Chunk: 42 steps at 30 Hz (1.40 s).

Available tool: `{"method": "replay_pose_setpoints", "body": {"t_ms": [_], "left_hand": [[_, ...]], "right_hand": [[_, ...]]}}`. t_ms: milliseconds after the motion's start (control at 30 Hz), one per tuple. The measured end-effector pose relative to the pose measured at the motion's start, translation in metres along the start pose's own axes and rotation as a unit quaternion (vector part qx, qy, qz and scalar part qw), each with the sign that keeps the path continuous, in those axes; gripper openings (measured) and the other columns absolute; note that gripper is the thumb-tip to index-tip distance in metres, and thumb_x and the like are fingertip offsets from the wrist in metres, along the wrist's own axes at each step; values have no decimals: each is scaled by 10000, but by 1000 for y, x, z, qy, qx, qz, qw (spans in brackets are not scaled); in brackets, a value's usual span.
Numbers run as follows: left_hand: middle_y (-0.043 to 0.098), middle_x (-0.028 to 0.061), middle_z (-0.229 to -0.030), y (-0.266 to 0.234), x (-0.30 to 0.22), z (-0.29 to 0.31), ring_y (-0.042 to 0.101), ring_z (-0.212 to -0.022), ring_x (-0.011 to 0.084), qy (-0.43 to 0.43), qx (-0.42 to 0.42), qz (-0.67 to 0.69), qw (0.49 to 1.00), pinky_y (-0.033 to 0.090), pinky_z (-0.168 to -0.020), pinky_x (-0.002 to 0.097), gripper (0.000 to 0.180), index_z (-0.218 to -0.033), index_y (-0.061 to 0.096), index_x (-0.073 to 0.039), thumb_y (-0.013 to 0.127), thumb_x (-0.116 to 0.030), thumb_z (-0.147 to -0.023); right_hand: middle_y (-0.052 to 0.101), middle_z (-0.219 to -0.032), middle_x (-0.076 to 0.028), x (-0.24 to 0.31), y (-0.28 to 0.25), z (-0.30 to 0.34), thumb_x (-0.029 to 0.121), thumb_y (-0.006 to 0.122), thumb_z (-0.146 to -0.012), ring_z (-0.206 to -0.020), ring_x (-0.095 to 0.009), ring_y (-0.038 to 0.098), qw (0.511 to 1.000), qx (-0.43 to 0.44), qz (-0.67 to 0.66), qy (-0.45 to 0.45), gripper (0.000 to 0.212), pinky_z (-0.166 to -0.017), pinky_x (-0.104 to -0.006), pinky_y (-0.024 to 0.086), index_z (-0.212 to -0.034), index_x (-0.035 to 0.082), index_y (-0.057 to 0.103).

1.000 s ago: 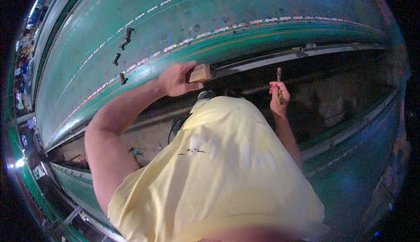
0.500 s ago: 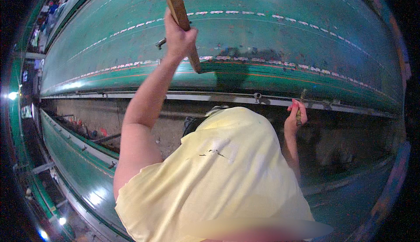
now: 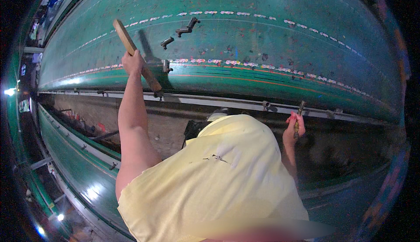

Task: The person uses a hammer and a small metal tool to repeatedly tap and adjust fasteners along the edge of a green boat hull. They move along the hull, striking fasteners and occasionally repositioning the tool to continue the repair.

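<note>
My left hand [image 3: 133, 62] is closed around a long wooden bar [image 3: 124, 37], which slants over the near left part of a long green table [image 3: 245, 36]. The bar's lower end reaches the table's near rail. Several dark metal fittings [image 3: 188, 27] lie on the green surface just right of the bar; a short cylindrical fitting [image 3: 166, 66] is closest to it. Beyond the rail's near side, my right hand [image 3: 293, 128] grips a thin, worn, brass-coloured rod-like tool [image 3: 301, 110], held upright. Its exact kind cannot be made out.
Along the table's near edge runs a pale metal rail [image 3: 210, 100] with small fittings, including a round one [image 3: 266, 105]. Rows of whitish dashed marks cross the tabletop. Behind me on the left is another green table [image 3: 83, 154], with a walkway floor [image 3: 166, 132] between.
My left hand has brought the wooden bar left and closer to the rail, uncovering the metal fittings. My right hand has dropped slightly, still with the tool.
</note>
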<state>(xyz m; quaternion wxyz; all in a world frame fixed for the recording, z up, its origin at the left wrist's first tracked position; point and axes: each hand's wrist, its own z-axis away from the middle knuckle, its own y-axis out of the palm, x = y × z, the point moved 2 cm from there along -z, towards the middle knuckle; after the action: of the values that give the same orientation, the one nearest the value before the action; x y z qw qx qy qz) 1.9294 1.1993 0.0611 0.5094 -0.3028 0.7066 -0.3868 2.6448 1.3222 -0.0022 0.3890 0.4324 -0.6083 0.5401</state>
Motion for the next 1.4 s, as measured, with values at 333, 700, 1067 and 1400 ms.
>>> {"method": "replay_pose_setpoints", "body": {"t_ms": [333,700,1067,1400], "left_hand": [[788,262,-1096,90,-30,5,748,-1081,460,103,100,-21,989,576,-958,567,473,-1123,771,-11,701,-432,-919],[721,226,-1170,193,-262,154,728,-1090,461,339,177,35,923,597,-913,575,494,-1226,699,-79,741,-488,-951],[692,208,-1293,265,-517,463,737,-1122,465,385,316,64,865,610,-955,563,578,-1386,673,-151,770,-502,-936],[745,205,-1243,275,-579,497,747,-1095,425,384,365,100,842,608,-962,510,594,-1391,693,-104,763,-396,-878]], "right_hand": [[655,-901,-34,32,17,-9,96,628,-1119,-814,-114,602,999,24,9,-35,183,-768,-285,512,-1149,-31,755],[655,-904,-32,18,-54,-35,23,599,-1088,-820,-127,623,999,-25,6,-33,177,-772,-289,516,-1152,-27,756],[709,-959,-76,-38,-221,-174,7,660,-1053,-803,-152,646,986,-41,56,-153,114,-729,-302,529,-1120,-9,751],[733,-1114,-172,-85,-279,-301,90,786,-935,-1027,-433,708,945,113,284,-117,286,-883,-496,575,-1218,105,750]]}}
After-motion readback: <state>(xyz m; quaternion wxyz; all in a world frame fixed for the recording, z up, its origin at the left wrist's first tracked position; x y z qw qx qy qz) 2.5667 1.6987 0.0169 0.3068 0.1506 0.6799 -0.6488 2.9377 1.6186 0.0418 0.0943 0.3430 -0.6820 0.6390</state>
